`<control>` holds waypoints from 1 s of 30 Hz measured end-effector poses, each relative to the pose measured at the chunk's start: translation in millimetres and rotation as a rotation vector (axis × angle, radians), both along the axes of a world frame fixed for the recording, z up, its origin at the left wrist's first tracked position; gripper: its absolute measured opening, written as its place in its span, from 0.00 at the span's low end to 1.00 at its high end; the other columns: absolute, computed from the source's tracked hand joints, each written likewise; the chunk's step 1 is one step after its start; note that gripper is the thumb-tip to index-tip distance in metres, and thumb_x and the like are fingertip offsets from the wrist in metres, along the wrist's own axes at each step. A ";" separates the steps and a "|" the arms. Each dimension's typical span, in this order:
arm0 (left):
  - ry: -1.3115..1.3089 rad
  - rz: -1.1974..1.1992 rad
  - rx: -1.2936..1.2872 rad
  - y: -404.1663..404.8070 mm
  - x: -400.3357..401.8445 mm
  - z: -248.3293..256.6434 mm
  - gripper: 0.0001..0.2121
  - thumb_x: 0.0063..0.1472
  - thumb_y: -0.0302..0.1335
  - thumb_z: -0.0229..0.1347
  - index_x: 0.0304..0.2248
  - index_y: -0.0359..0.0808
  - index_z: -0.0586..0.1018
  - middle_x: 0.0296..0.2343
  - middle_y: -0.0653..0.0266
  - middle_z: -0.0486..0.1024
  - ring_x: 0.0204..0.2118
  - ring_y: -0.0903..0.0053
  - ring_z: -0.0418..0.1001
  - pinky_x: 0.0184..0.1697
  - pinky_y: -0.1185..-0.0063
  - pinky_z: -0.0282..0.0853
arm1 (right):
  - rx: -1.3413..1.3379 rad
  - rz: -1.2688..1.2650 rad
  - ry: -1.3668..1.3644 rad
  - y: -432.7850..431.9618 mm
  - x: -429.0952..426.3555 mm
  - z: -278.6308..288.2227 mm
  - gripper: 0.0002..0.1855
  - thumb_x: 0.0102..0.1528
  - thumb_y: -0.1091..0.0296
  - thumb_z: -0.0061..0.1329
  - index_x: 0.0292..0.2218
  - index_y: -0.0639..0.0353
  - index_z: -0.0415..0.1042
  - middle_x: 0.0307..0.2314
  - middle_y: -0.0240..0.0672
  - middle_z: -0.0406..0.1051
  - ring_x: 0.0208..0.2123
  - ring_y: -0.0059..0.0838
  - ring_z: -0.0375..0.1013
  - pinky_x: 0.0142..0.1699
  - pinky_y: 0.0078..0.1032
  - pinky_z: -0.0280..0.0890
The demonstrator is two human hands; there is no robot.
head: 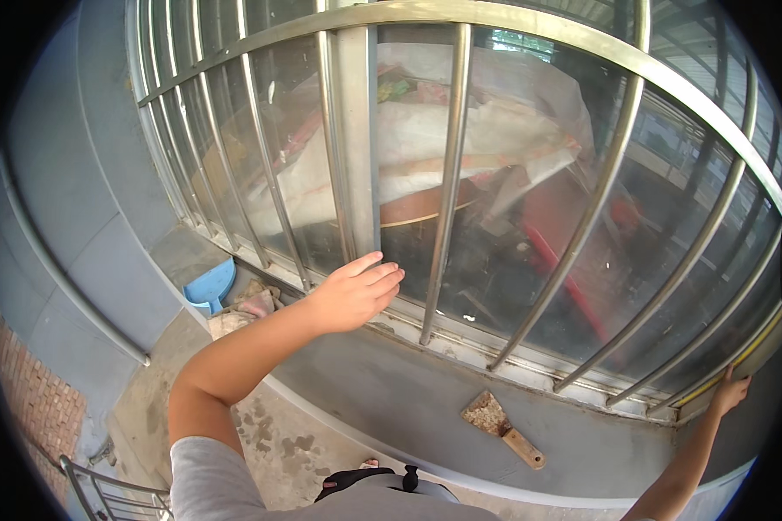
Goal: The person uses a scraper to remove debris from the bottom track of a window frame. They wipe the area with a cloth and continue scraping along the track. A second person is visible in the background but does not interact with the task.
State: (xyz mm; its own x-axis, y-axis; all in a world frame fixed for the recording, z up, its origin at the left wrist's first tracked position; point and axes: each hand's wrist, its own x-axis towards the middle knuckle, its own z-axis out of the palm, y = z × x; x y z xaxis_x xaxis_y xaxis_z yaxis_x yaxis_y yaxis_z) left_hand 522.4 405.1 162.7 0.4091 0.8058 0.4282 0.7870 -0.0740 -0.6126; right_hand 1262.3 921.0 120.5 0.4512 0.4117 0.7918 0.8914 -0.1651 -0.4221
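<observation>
My left hand (358,293) reaches through the metal window bars (453,176) or rests against them, its fingers apart at the foot of the window's upright frame (363,143); whether it touches the glass I cannot tell. At the far right, my right hand (732,393) is at the lower corner of the window, with its fingers at a yellow-edged strip (749,352); its grip is too small to make out. A rusty scraper with a wooden handle (523,448) lies on the grey sill (391,391) between my hands.
A light blue dustpan (212,284) and crumpled rags (247,307) lie on the sill to the left. Behind the glass are pale sheeting (417,137) and a red object (560,267). A metal railing (114,488) stands at the lower left, near wet spots on the floor.
</observation>
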 end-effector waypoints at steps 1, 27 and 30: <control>0.023 0.005 -0.002 2.2 -3.5 1.2 0.12 0.51 0.28 0.52 0.36 0.37 0.81 0.44 0.65 0.74 0.51 0.74 0.68 0.60 0.67 0.57 | -0.006 0.003 0.002 1.9 1.9 0.0 0.42 0.51 0.41 0.54 0.57 0.59 0.58 0.52 0.49 0.63 0.54 0.49 0.62 0.57 0.39 0.60; 0.174 -0.011 -0.030 7.4 -67.6 0.2 0.10 0.52 0.31 0.52 0.36 0.48 0.76 0.39 0.78 0.72 0.54 0.86 0.65 0.60 0.57 0.53 | -0.086 -0.101 -0.021 17.8 15.0 -11.0 0.40 0.55 0.39 0.48 0.59 0.56 0.56 0.51 0.52 0.63 0.53 0.50 0.63 0.53 0.44 0.64; 0.174 -0.038 -0.035 7.5 -70.7 -0.1 0.10 0.52 0.30 0.52 0.36 0.48 0.76 0.40 0.78 0.72 0.54 0.86 0.65 0.60 0.58 0.53 | -0.069 -0.072 -0.027 15.8 12.4 -10.6 0.40 0.55 0.39 0.49 0.59 0.57 0.56 0.51 0.52 0.63 0.53 0.50 0.63 0.54 0.44 0.64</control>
State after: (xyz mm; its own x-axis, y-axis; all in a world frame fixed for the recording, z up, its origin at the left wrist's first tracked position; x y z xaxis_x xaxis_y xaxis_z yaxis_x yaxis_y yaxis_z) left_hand 451.8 412.6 162.6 0.5053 0.8014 0.3200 0.6654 -0.1257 -0.7358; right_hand 1274.6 936.9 109.9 0.4608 0.4324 0.7751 0.8869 -0.2571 -0.3838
